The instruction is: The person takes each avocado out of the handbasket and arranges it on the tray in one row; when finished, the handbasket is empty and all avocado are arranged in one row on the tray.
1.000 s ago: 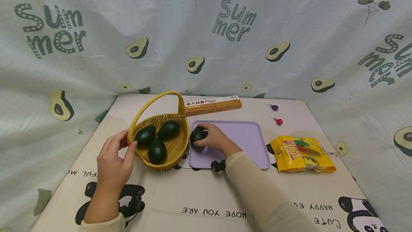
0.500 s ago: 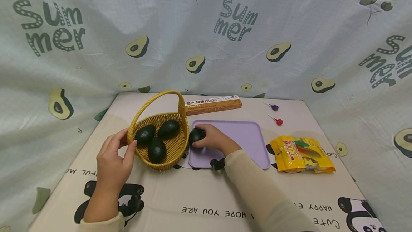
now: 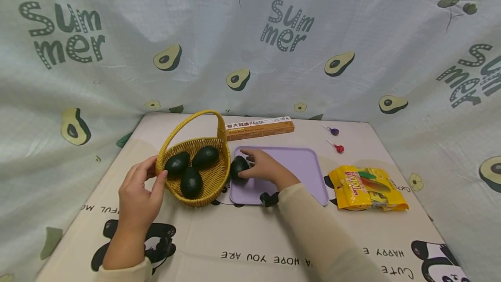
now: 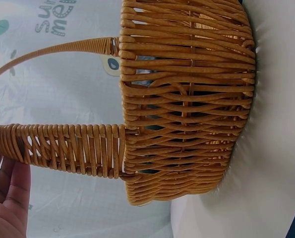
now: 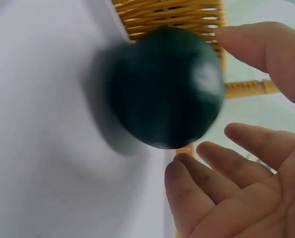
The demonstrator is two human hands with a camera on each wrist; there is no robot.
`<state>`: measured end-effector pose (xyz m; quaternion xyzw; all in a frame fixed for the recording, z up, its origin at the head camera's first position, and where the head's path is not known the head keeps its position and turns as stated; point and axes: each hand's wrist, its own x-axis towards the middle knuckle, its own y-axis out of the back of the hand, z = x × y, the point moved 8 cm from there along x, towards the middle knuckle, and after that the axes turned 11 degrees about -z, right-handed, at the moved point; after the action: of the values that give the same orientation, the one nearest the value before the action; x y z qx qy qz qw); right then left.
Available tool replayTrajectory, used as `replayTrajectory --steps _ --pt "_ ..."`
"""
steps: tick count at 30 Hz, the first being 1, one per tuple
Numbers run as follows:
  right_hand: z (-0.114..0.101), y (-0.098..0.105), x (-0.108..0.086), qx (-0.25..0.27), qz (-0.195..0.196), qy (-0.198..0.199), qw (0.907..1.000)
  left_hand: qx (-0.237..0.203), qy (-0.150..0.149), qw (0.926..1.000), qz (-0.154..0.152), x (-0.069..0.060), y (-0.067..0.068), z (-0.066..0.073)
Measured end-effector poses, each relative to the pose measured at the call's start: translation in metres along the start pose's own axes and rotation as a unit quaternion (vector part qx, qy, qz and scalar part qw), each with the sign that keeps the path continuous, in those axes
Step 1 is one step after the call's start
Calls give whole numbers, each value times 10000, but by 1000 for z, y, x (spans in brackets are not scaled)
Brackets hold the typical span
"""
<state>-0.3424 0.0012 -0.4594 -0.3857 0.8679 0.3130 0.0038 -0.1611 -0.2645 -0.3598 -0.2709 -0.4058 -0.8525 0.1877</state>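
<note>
A yellow wicker basket with a tall arched handle holds three dark green avocados. My left hand grips the lower handle at the basket's left side, thumb in front and fingers behind; the left wrist view shows only part of that hand. Another avocado lies at the left end of a lilac tray, close beside the basket. Around it my right hand is spread, with thumb and fingers apart from its skin in the right wrist view.
Behind the tray lies a long pasta box. Two lollipops, one purple and one red, lie at the back right. A yellow candy bag sits right of the tray. A printed cloth hangs behind the table.
My right hand first shifted the avocado slightly left, then loosened its fingers and drew back a little to the right, leaving it on the tray. The left hand and basket stayed put.
</note>
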Motion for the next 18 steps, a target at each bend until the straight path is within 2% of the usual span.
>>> replayTrajectory --steps 7,12,18 --pt "-15 12 -10 111 224 177 9995 -19 -43 10000 9 0 0 0" --pt "-32 20 -19 336 422 536 9971 -20 -74 10000 14 0 1 1" --pt "-50 26 -23 345 556 914 9937 -22 -67 10000 -5 0 0 1"
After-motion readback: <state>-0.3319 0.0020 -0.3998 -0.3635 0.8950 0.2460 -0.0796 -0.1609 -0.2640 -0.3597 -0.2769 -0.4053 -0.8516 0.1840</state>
